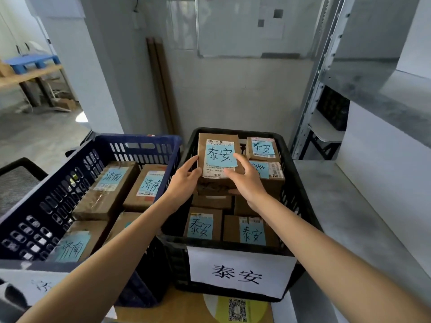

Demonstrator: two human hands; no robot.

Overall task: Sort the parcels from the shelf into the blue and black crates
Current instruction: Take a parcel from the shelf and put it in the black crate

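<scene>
Two hands meet on one brown parcel (213, 186) in the head view, and both are yours. Your left hand (185, 180) takes its left edge, fingers (197, 172) curled and clamped on the cardboard. Your right hand (248, 183) takes the right edge, fingers (241, 159) laid along the side and thumb against the near face, gripping as well. The parcel sits tilted over the middle of the black crate (176, 259), its top face towards you, with a blue note (221, 155) reading 泰安 stuck over the shipping label. You cannot tell whether its underside touches the boxes beneath it.

Four more 泰安 parcels (203, 226) show in that crate: two side by side against the front wall, and two at the back right corner, one behind the other. A white sign (242, 273) on the crate's front wall carries the same two characters. Under the crate lies a cardboard sheet (191, 308) with a yellow disc and a QR code.

Just beside it on your left, the blue crate (46, 206) holds 济南 parcels (109, 190), two side by side at the far end and one at the near left. On your right, the grey metal shelf (349, 217) runs alongside the black crate, and a dark crate (333, 113) stands further back on it.
</scene>
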